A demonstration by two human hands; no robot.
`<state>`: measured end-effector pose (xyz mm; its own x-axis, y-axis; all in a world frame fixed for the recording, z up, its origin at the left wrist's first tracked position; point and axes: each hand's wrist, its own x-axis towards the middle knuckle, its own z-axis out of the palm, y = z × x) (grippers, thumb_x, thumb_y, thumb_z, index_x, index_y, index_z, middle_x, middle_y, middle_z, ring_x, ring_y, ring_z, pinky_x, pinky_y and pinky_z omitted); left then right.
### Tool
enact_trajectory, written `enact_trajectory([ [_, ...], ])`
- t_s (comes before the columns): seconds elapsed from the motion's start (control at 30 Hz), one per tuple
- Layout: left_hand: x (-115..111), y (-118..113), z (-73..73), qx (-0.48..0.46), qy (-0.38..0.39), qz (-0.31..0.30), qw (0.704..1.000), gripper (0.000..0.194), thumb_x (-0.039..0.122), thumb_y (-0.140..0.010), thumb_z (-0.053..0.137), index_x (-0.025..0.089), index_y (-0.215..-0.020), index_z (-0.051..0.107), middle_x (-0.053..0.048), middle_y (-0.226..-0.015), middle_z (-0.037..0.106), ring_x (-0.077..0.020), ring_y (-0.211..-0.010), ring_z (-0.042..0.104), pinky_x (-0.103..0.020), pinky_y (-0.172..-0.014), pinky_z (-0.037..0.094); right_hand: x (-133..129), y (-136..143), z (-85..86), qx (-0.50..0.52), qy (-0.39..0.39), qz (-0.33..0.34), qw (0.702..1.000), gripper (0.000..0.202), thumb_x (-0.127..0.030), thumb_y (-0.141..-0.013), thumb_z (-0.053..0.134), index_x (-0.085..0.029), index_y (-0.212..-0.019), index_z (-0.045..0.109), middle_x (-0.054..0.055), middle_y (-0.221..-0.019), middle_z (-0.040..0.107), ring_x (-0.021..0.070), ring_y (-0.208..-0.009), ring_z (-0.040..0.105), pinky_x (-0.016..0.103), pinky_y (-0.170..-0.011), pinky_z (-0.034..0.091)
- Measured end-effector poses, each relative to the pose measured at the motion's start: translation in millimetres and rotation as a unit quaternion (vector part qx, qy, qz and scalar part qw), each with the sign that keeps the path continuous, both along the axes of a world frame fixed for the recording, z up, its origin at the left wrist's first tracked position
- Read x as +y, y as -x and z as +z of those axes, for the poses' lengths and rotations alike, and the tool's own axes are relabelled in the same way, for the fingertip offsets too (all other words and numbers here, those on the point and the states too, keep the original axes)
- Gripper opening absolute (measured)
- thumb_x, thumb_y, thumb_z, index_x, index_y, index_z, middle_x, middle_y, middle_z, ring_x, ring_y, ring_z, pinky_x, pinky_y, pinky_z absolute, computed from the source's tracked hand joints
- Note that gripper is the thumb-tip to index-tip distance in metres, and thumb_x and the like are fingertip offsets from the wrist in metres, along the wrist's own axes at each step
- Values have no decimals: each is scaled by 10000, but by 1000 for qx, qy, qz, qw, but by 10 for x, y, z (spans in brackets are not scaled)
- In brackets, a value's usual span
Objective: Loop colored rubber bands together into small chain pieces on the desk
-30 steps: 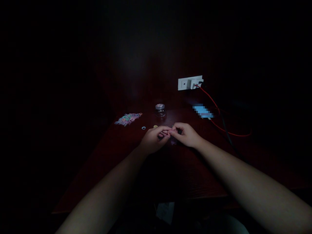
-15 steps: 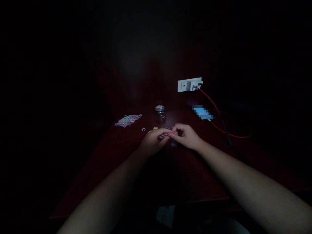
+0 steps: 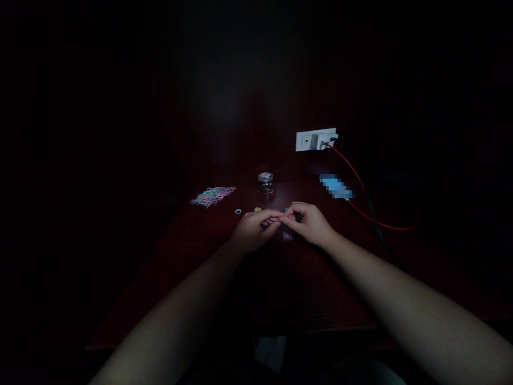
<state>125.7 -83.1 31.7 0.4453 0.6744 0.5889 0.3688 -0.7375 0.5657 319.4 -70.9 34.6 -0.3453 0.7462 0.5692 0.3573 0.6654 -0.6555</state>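
My left hand and my right hand meet above the middle of the dark red table. Both have their fingers pinched, with the tips touching; whatever lies between them is too small and dim to make out. Just under the fingertips lies a small bunch of purple elastic bands. Behind my left hand are a yellow band and a blue band. Part of a green band shows behind my right fingers. Further left lies a loose pile of pastel elastic bands.
A small clear jar with a lid stands behind my hands. To the right lies a phone, its screen blurred, joined by a red cable to a charger in the wall socket. A dark cord hangs beside it.
The whole view has shifted slightly, so things sit a little further right. My hands stay pinched together in nearly the same pose.
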Motion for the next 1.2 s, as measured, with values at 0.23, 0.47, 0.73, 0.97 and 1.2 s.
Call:
enact_trajectory([
  [0.23, 8, 1, 4, 0, 21, 52, 998, 135, 268, -861, 585, 168, -902, 666, -43, -886, 713, -133, -758, 656, -235, -702, 532, 0, -5, 6, -24, -8, 3, 1000, 191, -339, -822, 642, -162, -788, 704, 23, -671, 590, 124, -622, 537, 245, -598, 428],
  [0.47, -1, 1, 27, 17, 2, 41, 999, 128, 267, -870, 579, 177, -889, 669, -30, -861, 704, -122, -746, 637, -226, -693, 508, -18, -16, 52, 3, -40, -11, 999, 105, -258, -795, 647, -159, -762, 655, 19, -708, 572, 118, -622, 534, 244, -585, 432],
  [0.73, -2, -11, 35, 23, -6, 38, 999, 114, 251, -863, 590, 179, -890, 674, -26, -837, 705, -115, -713, 637, -221, -680, 514, -38, -28, 80, -19, -39, 38, 998, 76, -210, -794, 617, -170, -729, 619, 15, -701, 554, 125, -658, 537, 248, -629, 440],
  [0.97, 50, 31, 0, -23, 18, 67, 997, 169, 251, -862, 582, 170, -984, 666, -47, -909, 712, -122, -757, 655, -229, -704, 541, 207, -194, 7, 14, 39, -69, 997, 211, -357, -774, 645, -160, -702, 619, 47, -740, 625, 146, -680, 575, 268, -639, 463],
  [1.2, 117, 61, -80, 4, 26, 58, 998, 170, 260, -849, 585, 162, -954, 675, -55, -911, 715, -120, -713, 644, -240, -680, 541, 590, -540, -215, 32, 223, -267, 937, 168, -313, -730, 680, -154, -719, 628, 77, -722, 703, 158, -606, 614, 270, -592, 472],
])
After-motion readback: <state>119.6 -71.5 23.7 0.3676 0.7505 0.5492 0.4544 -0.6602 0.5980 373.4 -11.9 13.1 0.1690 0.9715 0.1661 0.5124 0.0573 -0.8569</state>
